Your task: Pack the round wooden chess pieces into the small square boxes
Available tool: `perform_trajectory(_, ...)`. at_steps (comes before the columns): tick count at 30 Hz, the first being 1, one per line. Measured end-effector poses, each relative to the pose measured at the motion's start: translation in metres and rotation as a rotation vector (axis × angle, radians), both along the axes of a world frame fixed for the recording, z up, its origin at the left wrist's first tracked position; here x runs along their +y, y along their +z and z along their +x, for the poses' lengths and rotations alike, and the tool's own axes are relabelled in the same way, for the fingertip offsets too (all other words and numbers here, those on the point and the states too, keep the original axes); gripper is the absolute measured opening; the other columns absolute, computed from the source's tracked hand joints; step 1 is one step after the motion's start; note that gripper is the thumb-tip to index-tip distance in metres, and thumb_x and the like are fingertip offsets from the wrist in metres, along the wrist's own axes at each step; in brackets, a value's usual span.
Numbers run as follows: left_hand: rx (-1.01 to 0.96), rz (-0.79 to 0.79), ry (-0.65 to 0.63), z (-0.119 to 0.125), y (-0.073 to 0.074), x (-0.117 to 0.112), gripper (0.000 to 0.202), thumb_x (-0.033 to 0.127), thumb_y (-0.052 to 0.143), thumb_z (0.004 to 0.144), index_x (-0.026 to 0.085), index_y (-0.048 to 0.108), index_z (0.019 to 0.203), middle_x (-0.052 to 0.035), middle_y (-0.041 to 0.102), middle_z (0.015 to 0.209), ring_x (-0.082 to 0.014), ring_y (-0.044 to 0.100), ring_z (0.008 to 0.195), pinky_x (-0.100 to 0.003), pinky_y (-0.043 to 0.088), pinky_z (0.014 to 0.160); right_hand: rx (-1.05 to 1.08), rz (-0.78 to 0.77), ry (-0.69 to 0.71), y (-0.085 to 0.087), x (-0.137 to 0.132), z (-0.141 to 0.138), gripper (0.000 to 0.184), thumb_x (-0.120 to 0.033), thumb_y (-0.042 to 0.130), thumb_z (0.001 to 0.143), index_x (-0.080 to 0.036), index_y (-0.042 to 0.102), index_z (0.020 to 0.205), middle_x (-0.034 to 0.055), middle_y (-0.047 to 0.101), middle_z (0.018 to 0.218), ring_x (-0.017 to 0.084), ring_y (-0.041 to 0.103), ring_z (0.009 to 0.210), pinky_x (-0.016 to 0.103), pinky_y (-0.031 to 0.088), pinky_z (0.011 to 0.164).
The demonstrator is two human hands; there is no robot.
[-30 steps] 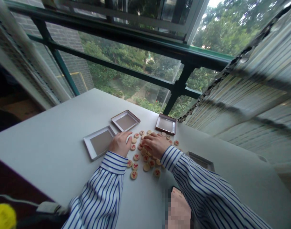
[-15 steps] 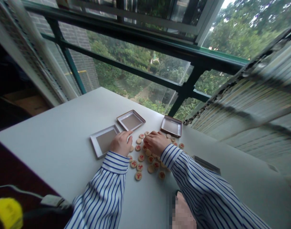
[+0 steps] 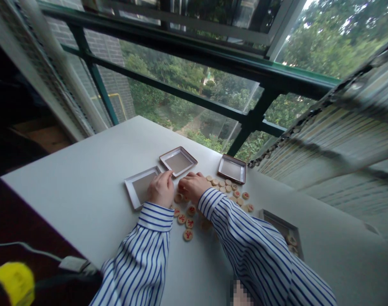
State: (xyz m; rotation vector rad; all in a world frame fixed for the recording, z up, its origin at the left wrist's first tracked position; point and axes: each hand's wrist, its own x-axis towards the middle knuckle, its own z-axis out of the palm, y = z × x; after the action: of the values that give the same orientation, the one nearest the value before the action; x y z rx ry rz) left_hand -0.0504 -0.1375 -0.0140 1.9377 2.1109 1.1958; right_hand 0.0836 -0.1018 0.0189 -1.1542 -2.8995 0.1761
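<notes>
Round wooden Chinese chess pieces [image 3: 189, 223], several with red characters, lie loose on the white table around my hands. My right hand [image 3: 194, 186] is palm down over them, fingers bent downward and close together. A piece [image 3: 178, 198] shows just under its fingertips; whatever is inside its grasp is hidden. My left hand [image 3: 161, 189] is beside it with curled fingers, overlapping the right side of a shallow grey tray [image 3: 132, 193]. I cannot make out what those fingers hold, if anything. More pieces [image 3: 228, 188], many showing plain faces, spread right of my right hand.
Two shallow brown-rimmed trays stand farther back, one in the middle [image 3: 181, 162] and one at right [image 3: 232, 168]. Another tray [image 3: 275, 221], partly behind my right sleeve, holds a few pieces [image 3: 291, 240]. A window railing [image 3: 181, 91] runs behind the table [image 3: 85, 170]; a curtain hangs at right.
My right hand has moved left, nearer my left hand, uncovering pieces on the right. My left fingers look more curled. The view has shifted slightly, revealing pieces in the right-hand tray.
</notes>
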Motion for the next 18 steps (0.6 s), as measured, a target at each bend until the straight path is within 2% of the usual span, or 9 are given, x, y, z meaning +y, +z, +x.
perform_trajectory(7, 0.01, 0.026, -0.029, 0.0, -0.002, 0.001, 0.029, 0.012, 0.04, 0.079, 0.012, 0.062, 0.097, -0.0098, 0.067, 0.093, -0.0222, 0.061, 0.083, -0.032, 0.047, 0.076, 0.038, 0.016, 0.052, -0.002, 0.003, 0.006, 0.009, -0.027, 0.054, 0.078, -0.021, 0.06, 0.075, 0.0004, 0.066, 0.086, 0.017, 0.049, 0.09, 0.031, 0.027, 0.071)
perform_trajectory(8, 0.008, 0.031, -0.036, 0.001, -0.002, 0.001, 0.029, 0.012, 0.04, 0.079, 0.012, 0.062, 0.097, -0.0097, 0.067, 0.093, -0.0221, 0.06, 0.084, -0.032, 0.047, 0.077, 0.043, 0.015, 0.065, 0.0, 0.004, 0.011, 0.011, -0.028, 0.052, 0.08, -0.022, 0.061, 0.078, 0.0009, 0.066, 0.089, 0.017, 0.049, 0.091, 0.031, 0.027, 0.071)
perform_trajectory(13, 0.017, 0.051, -0.102, 0.007, -0.005, 0.001, 0.028, 0.014, 0.04, 0.08, 0.014, 0.062, 0.096, -0.0083, 0.067, 0.091, -0.0211, 0.06, 0.083, -0.032, 0.047, 0.076, 0.062, 0.051, -0.069, 0.013, 0.013, 0.05, 0.016, -0.024, 0.048, 0.082, -0.021, 0.062, 0.089, 0.0031, 0.066, 0.095, 0.019, 0.051, 0.093, 0.031, 0.03, 0.073)
perform_trajectory(15, 0.024, 0.063, -0.133, 0.011, -0.005, 0.0, 0.027, 0.014, 0.04, 0.08, 0.015, 0.062, 0.096, -0.008, 0.066, 0.09, -0.0206, 0.059, 0.083, -0.032, 0.047, 0.076, 0.05, 0.061, -0.115, 0.015, 0.015, 0.066, 0.017, -0.023, 0.05, 0.081, -0.021, 0.062, 0.092, 0.0034, 0.066, 0.097, 0.019, 0.051, 0.094, 0.031, 0.031, 0.073)
perform_trajectory(18, 0.043, 0.076, -0.164, 0.018, -0.005, -0.001, 0.026, 0.014, 0.041, 0.08, 0.015, 0.062, 0.095, -0.0078, 0.066, 0.089, -0.0205, 0.059, 0.082, -0.032, 0.047, 0.076, 0.02, 0.048, -0.111, 0.014, 0.012, 0.078, 0.018, -0.024, 0.053, 0.078, -0.022, 0.062, 0.093, 0.0037, 0.066, 0.097, 0.02, 0.051, 0.095, 0.032, 0.032, 0.073)
